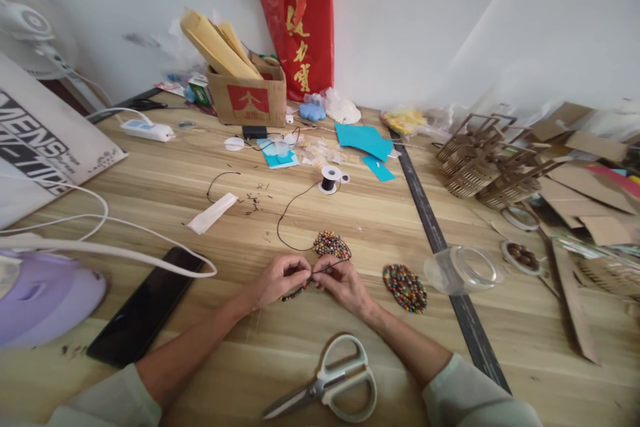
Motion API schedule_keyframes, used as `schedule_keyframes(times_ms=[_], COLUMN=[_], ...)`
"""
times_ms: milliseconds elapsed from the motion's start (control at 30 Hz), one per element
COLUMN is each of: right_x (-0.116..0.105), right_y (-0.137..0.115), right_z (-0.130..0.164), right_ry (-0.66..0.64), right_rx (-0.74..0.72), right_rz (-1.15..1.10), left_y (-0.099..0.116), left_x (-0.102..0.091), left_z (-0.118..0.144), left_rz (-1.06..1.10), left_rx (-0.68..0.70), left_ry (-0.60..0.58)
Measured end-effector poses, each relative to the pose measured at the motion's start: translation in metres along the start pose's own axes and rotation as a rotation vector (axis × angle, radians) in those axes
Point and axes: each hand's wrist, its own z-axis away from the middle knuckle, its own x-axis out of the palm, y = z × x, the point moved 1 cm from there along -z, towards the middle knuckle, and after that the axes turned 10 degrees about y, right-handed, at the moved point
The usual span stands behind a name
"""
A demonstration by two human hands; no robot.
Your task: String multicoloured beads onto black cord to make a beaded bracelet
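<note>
My left hand (281, 280) and my right hand (341, 285) meet over the middle of the table, each pinching a thin black cord (330, 267). Below the fingers hangs a string of small coloured beads (296, 293), partly hidden by my hands. Just beyond them lies a pile of similar beads (327, 243). Black cord runs from there to a white spool (329, 180) wound with black cord. To the right rests a coiled bead strand (405, 288). Scissors (340, 383) with pale handles lie in front of me, blades pointing left.
A black phone (145, 307), a purple and white appliance (47, 297) and white cables are at left. A clear plastic jar (463, 269) lies right, near woven baskets (470, 163). Behind stand a cardboard box (247, 103), a red bag (310, 33) and blue paper pieces (364, 140).
</note>
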Motion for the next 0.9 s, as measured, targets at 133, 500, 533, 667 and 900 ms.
schedule_keyframes(times_ms=[133,500,533,667,900], right_x=[-0.001,-0.002,-0.002,-0.003,-0.017], right_y=[-0.003,-0.011,-0.012,-0.018,-0.015], right_z=[-0.001,-0.002,-0.001,0.003,0.027], right_ry=[0.048,0.142,0.149,0.158,0.17], right_rx=[0.039,0.103,0.102,0.119,-0.172], right_rz=[-0.03,-0.015,-0.012,0.001,0.545], left_y=[-0.003,-0.003,-0.003,-0.005,0.006], left_x=[-0.001,0.0,0.0,0.001,0.006], left_z=[0.0,0.001,0.001,0.002,0.011], left_rz=[0.074,0.09,0.14,0.248,-0.26], left_rx=[-0.053,-0.023,-0.068,-0.194,0.118], left_ry=[0.016,-0.001,-0.032,-0.111,0.01])
